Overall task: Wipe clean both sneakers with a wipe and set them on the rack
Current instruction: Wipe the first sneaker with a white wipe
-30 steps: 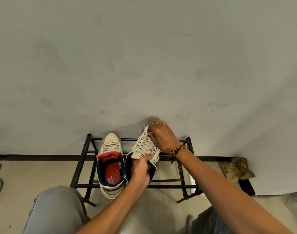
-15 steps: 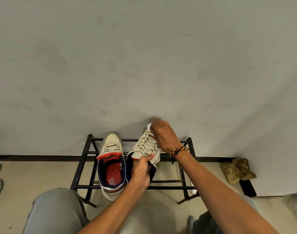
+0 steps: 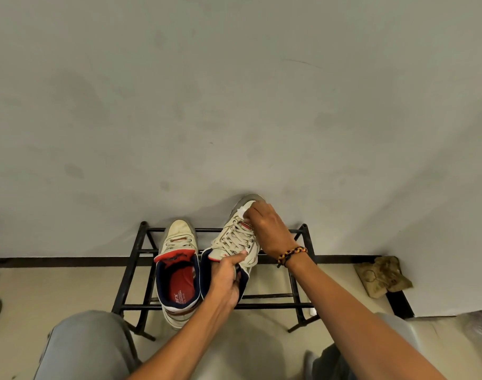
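Two sneakers: one sneaker (image 3: 178,267) lies on the rack (image 3: 300,283); the left hand (image 3: 225,278) grips the second sneaker (image 3: 235,239), right hand (image 3: 268,229) fingers (image 3: 252,212) press one wipe (image 3: 244,213) on its toe.

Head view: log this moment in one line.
left hand: grips right sneaker | right hand: wipe on toe | left sneaker: on rack

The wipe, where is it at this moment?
In the head view, the wipe is under the right hand, pressed on the toe of the right sneaker, above the rack.
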